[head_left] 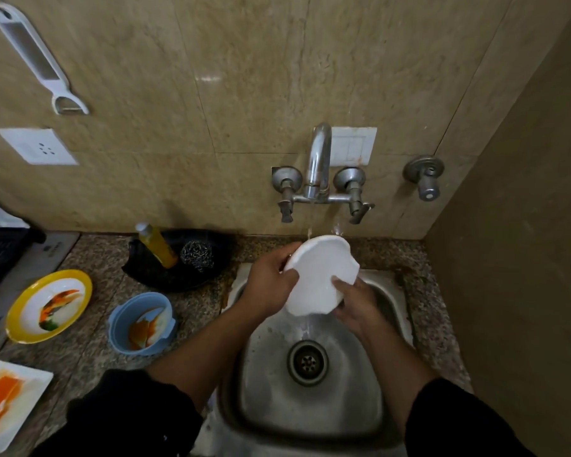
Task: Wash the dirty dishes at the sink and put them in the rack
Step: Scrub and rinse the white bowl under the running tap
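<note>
White plate point(317, 275) tilted under running water, above the sink point(310, 410), twelve o'clock of the drain point(307, 361). Left hand point(271, 285) grips its nine o'clock rim, right hand point(353, 301) curls round the four o'clock edge. Smeared blue bowl point(139, 321) sits on the counter point(89, 351), nine o'clock of the sink.

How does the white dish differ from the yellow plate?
The white dish is held tilted over the sink, under running water; the yellow plate lies flat on the counter. The white dish looks clean; the yellow plate is smeared orange. Both are roundish.
</note>
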